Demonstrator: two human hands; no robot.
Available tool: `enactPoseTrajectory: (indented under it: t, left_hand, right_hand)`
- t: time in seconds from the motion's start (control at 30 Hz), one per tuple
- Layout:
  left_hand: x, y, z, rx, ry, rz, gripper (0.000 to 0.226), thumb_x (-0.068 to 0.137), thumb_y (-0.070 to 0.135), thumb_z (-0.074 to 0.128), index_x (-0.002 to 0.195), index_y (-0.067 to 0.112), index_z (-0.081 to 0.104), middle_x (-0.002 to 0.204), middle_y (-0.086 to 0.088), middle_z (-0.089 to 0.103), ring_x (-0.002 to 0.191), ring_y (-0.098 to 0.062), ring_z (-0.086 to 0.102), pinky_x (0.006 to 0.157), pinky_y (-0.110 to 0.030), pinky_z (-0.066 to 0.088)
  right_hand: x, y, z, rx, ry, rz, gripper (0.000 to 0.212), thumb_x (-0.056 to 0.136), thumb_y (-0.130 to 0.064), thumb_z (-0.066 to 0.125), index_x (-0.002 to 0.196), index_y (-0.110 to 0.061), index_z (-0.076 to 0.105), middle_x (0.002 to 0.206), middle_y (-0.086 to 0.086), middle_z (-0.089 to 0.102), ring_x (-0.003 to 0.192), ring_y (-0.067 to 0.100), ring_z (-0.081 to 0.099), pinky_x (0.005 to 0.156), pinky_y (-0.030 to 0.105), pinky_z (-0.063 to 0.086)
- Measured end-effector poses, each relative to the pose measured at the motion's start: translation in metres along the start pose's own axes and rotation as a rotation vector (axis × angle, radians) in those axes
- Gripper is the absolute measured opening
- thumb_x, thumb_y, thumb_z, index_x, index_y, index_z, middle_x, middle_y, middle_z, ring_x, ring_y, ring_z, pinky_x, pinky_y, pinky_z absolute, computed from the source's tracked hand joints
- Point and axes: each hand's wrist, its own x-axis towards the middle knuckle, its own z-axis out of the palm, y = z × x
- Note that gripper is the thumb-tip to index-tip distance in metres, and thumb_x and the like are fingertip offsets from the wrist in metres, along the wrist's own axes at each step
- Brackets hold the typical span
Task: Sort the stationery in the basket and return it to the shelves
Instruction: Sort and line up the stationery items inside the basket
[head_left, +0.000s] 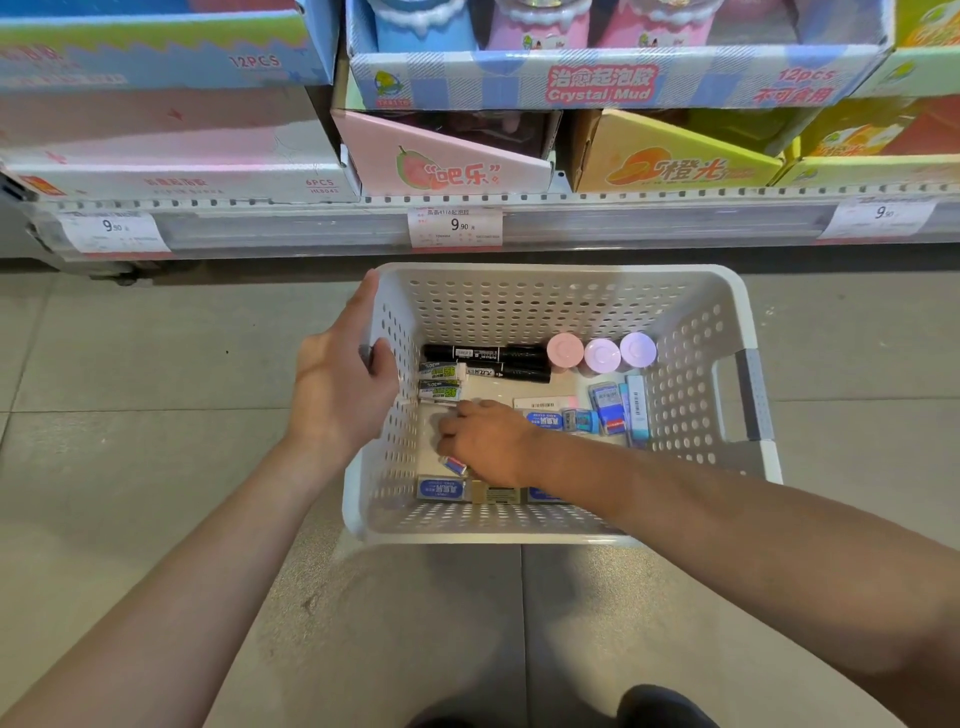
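Fingers of left hand curled over the white basket left rim; right hand fingers bent down inside, hold unclear. In basket: black markers rearward, pastel round tubs beside, blue erasers rightward.

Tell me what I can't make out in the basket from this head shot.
- Right hand: its fingers point away; whether they grip anything is hidden.
- Blue-labelled boxes by the basket's near wall: partly under the forearm.
- Black markers: label print too small.
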Motion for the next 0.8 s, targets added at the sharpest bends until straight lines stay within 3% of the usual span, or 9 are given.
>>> enactPoseTrajectory:
  t: [0.1, 0.2, 0.27, 0.33, 0.43, 0.57, 0.63, 0.7, 0.8]
  left_hand:
    - [-0.001, 0.0, 0.0, -0.001, 0.004, 0.002, 0.061, 0.095, 0.008, 0.046, 0.15, 0.024, 0.026, 0.052, -0.001, 0.037, 0.042, -0.011, 0.032, 0.046, -0.024, 0.033]
    - [0.0, -0.002, 0.0, -0.01, -0.001, -0.002, 0.062, 0.094, 0.007, 0.046, 0.15, 0.025, 0.027, 0.051, 0.0, 0.034, 0.04, -0.009, 0.035, 0.043, -0.015, 0.03]
    - [0.0, -0.002, 0.0, -0.012, -0.004, -0.003, 0.062, 0.094, 0.007, 0.046, 0.15, 0.025, 0.027, 0.05, 0.0, 0.032, 0.04, -0.011, 0.033, 0.044, -0.016, 0.03]
    - [-0.001, -0.001, -0.001, -0.004, -0.007, -0.002, 0.062, 0.093, 0.007, 0.046, 0.15, 0.026, 0.027, 0.05, 0.0, 0.031, 0.041, -0.012, 0.029, 0.044, -0.016, 0.028]
    - [-0.001, 0.0, -0.001, -0.006, -0.008, 0.006, 0.062, 0.094, 0.007, 0.046, 0.15, 0.026, 0.027, 0.051, 0.001, 0.031, 0.041, -0.011, 0.031, 0.044, -0.014, 0.028]
    - [0.0, -0.001, 0.0, 0.001, 0.002, 0.013, 0.062, 0.093, 0.007, 0.047, 0.15, 0.025, 0.027, 0.052, 0.0, 0.032, 0.044, -0.012, 0.03, 0.044, -0.012, 0.03]
    - [0.0, -0.002, 0.001, 0.001, 0.003, 0.011, 0.062, 0.093, 0.007, 0.047, 0.15, 0.025, 0.027, 0.053, 0.0, 0.032, 0.045, -0.013, 0.03, 0.044, -0.012, 0.03]
    - [0.0, -0.002, 0.001, -0.003, 0.008, 0.007, 0.062, 0.094, 0.007, 0.047, 0.149, 0.025, 0.027, 0.052, 0.0, 0.033, 0.044, -0.012, 0.03, 0.045, -0.012, 0.029]
    - [0.0, -0.001, 0.001, -0.005, 0.018, 0.011, 0.062, 0.093, 0.006, 0.048, 0.149, 0.024, 0.028, 0.051, 0.001, 0.033, 0.044, -0.012, 0.031, 0.046, -0.012, 0.03]
  right_hand:
    - [-0.003, 0.003, -0.006, -0.106, 0.028, -0.053, 0.042, 0.092, -0.008, 0.05, 0.133, -0.014, 0.048, 0.141, 0.005, 0.043, 0.126, 0.026, 0.041, 0.104, 0.036, 0.034]
    - [-0.011, 0.009, -0.021, -0.099, -0.014, -0.066, 0.039, 0.09, -0.021, 0.056, 0.129, -0.016, 0.051, 0.136, 0.003, 0.048, 0.124, 0.024, 0.042, 0.101, 0.035, 0.034]
    - [-0.023, 0.018, -0.036, -0.042, -0.085, -0.003, 0.038, 0.088, -0.028, 0.06, 0.124, -0.018, 0.056, 0.127, 0.002, 0.054, 0.12, 0.023, 0.046, 0.096, 0.035, 0.039]
    - [-0.038, 0.03, -0.048, -0.007, -0.138, 0.135, 0.03, 0.087, -0.027, 0.06, 0.115, -0.016, 0.059, 0.116, 0.005, 0.059, 0.111, 0.025, 0.055, 0.082, 0.035, 0.047]
    - [-0.058, 0.048, -0.054, -0.086, -0.268, 0.369, 0.028, 0.088, -0.015, 0.054, 0.116, -0.011, 0.055, 0.114, 0.004, 0.061, 0.103, 0.025, 0.061, 0.064, 0.03, 0.041]
    - [-0.07, 0.058, -0.043, -0.105, -0.498, 0.371, 0.039, 0.087, -0.012, 0.056, 0.125, -0.003, 0.049, 0.122, 0.009, 0.057, 0.099, 0.024, 0.061, 0.06, 0.028, 0.043]
    - [-0.068, 0.058, -0.036, -0.008, -0.415, 0.38, 0.034, 0.085, -0.016, 0.06, 0.115, -0.002, 0.055, 0.117, 0.01, 0.058, 0.096, 0.025, 0.061, 0.062, 0.029, 0.044]
    - [-0.064, 0.055, -0.03, 0.085, -0.2, 0.426, 0.028, 0.085, -0.018, 0.061, 0.109, -0.004, 0.057, 0.112, 0.01, 0.06, 0.098, 0.027, 0.061, 0.065, 0.031, 0.044]
    - [-0.051, 0.046, -0.017, 0.077, -0.06, 0.456, 0.031, 0.088, -0.021, 0.056, 0.116, -0.006, 0.055, 0.114, 0.011, 0.057, 0.098, 0.029, 0.061, 0.064, 0.032, 0.043]
